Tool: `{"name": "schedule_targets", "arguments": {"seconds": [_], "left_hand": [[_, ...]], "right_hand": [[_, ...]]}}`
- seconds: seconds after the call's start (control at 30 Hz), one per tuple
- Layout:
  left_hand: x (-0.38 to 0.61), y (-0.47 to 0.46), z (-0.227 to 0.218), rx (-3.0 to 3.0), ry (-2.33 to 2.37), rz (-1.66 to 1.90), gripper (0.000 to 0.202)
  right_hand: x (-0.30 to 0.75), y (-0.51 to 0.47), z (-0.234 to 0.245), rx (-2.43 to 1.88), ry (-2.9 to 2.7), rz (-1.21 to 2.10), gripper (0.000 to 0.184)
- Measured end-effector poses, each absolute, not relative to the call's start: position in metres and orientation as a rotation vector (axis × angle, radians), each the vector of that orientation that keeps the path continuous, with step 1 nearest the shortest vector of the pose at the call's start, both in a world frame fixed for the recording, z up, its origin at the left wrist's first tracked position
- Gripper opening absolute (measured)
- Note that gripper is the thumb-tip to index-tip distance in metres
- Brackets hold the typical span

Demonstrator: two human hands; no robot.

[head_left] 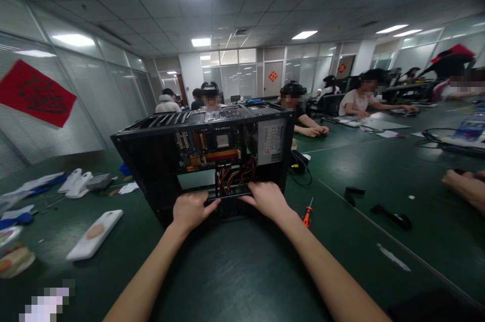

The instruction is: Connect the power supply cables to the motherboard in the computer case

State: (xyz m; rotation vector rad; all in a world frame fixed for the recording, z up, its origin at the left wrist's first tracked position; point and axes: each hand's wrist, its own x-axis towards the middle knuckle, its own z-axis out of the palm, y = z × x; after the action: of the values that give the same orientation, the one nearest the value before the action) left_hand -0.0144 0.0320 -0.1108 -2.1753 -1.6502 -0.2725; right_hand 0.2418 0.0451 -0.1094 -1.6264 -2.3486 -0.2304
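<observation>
A black computer case (151, 160) with its side off stands tilted on the green table in front of me. Inside it I see the motherboard (189, 152), a power supply (271, 142) with a label, and a bundle of coloured cables (231, 179). My left hand (192, 209) grips the case's near lower edge, thumb lying along it. Further right on the same edge, my right hand (268, 200) grips too, its thumb pointing inward. The fingers of both hands are partly hidden behind the edge.
An orange screwdriver (308, 215) lies right of the case, near black plastic pieces (392, 217). On the left are a white phone-shaped object (95, 234), white items (76, 183) and a food package (15, 256). A co-worker's hand (464, 183) rests at the far right.
</observation>
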Motion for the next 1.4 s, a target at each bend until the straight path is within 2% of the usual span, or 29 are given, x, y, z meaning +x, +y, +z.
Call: {"name": "schedule_targets", "arguments": {"seconds": [0.3,0.63,0.87,1.0,1.2,1.4], "left_hand": [[-0.015,0.038,-0.115,-2.149,-1.616,-0.302,0.065],[-0.009,0.031,-0.115,-2.146,-1.509,-0.392,0.047],[0.009,0.019,-0.136,-2.058,-1.475,-0.787,0.024],[0.011,0.019,-0.145,-2.106,-1.475,-0.916,0.022],[0.016,0.013,-0.134,-2.176,-1.598,-0.942,0.020],[0.017,0.018,-0.124,-2.171,-1.714,-0.954,0.029]], "right_hand": [[0.245,0.053,-0.118,-1.573,-2.322,-0.318,0.049],[0.235,0.046,-0.127,-1.581,-2.147,-0.462,0.045],[0.265,0.043,-0.133,-1.230,-2.215,-0.549,0.023],[0.268,0.039,-0.141,-1.234,-2.140,-0.631,0.021],[0.255,0.037,-0.143,-1.345,-2.137,-0.615,0.018],[0.245,0.025,-0.132,-1.495,-2.173,-0.573,0.022]]}}
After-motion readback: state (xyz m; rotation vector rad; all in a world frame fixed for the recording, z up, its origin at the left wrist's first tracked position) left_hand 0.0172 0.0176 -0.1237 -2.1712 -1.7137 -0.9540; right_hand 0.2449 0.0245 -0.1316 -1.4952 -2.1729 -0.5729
